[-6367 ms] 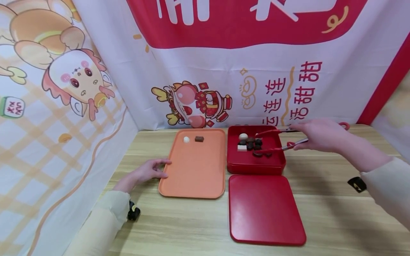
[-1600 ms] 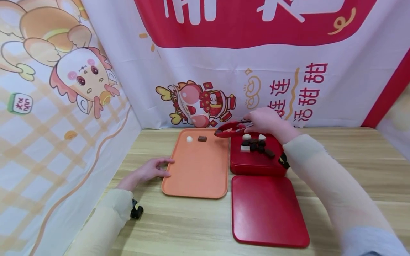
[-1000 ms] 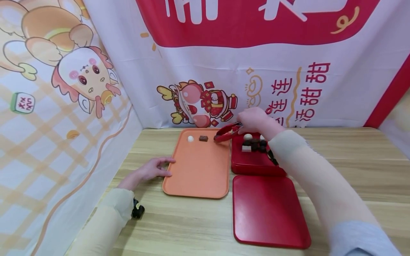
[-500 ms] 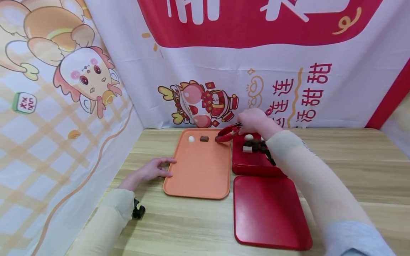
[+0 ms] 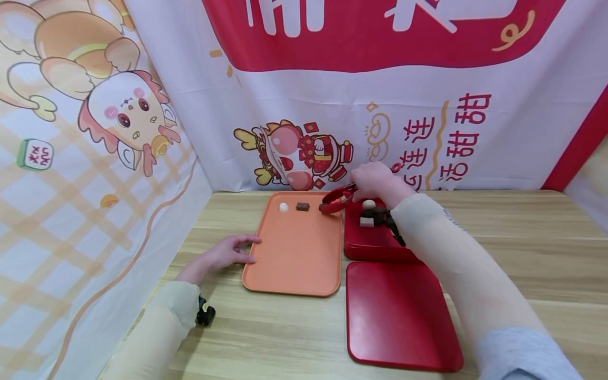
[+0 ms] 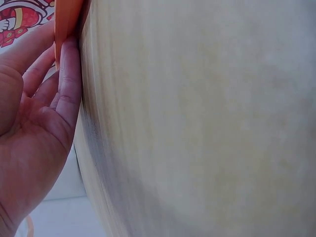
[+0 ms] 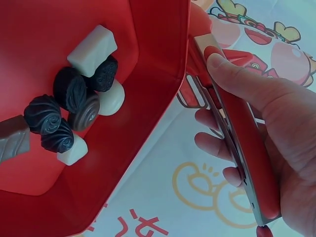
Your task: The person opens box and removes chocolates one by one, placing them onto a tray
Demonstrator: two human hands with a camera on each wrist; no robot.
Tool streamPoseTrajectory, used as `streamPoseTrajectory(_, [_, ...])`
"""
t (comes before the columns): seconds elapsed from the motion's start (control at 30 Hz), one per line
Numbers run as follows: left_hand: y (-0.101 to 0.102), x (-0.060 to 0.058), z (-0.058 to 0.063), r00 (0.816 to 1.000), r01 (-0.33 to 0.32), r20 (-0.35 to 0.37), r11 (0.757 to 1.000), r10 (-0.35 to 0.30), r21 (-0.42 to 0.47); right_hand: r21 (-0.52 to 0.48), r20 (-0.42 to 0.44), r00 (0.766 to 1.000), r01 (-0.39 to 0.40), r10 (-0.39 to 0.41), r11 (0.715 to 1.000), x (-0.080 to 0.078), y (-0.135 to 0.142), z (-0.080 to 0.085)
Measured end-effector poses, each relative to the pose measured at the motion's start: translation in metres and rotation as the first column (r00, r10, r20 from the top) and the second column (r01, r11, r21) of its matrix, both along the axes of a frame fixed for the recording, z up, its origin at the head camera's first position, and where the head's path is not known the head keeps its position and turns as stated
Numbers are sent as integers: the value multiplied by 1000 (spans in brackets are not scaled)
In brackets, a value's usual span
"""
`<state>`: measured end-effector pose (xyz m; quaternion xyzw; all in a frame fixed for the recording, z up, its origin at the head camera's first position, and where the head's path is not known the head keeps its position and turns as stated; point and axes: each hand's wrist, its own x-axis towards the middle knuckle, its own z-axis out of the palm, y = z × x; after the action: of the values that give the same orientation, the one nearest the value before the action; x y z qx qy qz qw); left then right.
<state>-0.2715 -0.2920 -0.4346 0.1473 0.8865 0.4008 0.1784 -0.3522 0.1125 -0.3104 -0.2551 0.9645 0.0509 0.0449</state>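
Note:
In the head view, my right hand point(image 5: 377, 182) grips red-and-metal tongs point(image 5: 336, 201) with their tips low at the tray's upper right. A small dark chocolate point(image 5: 323, 207) shows at those tips. The right wrist view has the thumb lying along the tongs' red handle point(image 7: 247, 148) and fingers curled on the other side. My left hand point(image 5: 228, 251) rests at the left rim of the orange tray point(image 5: 292, 253), fingers touching its edge point(image 6: 66, 22). On the tray sit a white round chocolate point(image 5: 283, 207) and a brown rectangular one point(image 5: 302, 206).
Right of the tray stands a red box point(image 5: 377, 252) holding several dark and white chocolates point(image 7: 69, 89), partly hidden by my right arm. Its flat red lid point(image 5: 401, 316) lies in front on the wooden table point(image 5: 285, 338). A printed cloth point(image 5: 294, 105) hangs close behind.
My right hand has carried the tongs leftward from the box to the tray, where a dark chocolate now shows at their tips. Over the last half second they barely move. My left hand stays put.

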Motion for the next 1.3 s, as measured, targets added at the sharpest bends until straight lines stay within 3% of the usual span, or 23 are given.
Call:
streamPoseTrajectory(0.2, [2,0,1,1000,-15,4,1000,15,-6,-51,2,1000,-7,7,999,2,11,1])
streamPoseTrajectory(0.5, [1,1,-1,1000,-19,-9,999,19,-32,-100,-4,1000,17,-17,995,16,34,14])
streamPoseTrajectory(1.03, [2,2,1,999,13,-31,1000,-14,-23,-176,-88,994,46,-62,983,46,101,31])
streamPoseTrajectory(1.3, [1,1,0,1000,-9,-8,1000,9,-20,-241,-45,994,89,-103,966,58,125,31])
